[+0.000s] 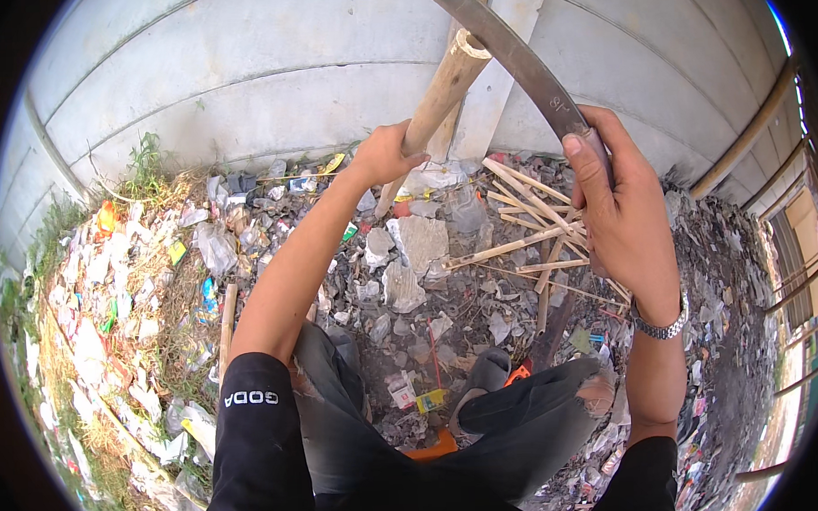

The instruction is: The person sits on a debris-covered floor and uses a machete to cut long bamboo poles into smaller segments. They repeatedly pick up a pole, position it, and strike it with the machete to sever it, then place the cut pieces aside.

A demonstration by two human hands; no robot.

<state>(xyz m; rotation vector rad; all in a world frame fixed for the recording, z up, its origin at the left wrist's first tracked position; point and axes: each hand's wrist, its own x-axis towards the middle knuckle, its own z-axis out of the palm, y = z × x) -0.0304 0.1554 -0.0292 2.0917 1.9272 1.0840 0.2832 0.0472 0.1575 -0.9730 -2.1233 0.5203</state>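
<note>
Squatting over littered ground, the person has both hands raised in front of a pale concrete wall [240,72]. Their left hand [383,155] is closed around a bamboo pole [439,97] that stands tilted, its lower end among rubble near the wall's foot and its cut top leaning up to the right. Their right hand [619,212], a metal watch [661,326] on its wrist, is clenched on the handle of a long curved blade [510,49], which arcs up and left, crossing just above the pole's top end. Whether steel touches bamboo there I cannot tell. Between the hands and lower down lies a loose heap of split bamboo strips [530,242]. Plastic scraps and wrappers [140,292] cover the ground to the left, with tufts of grass [145,170] by the wall.
</note>
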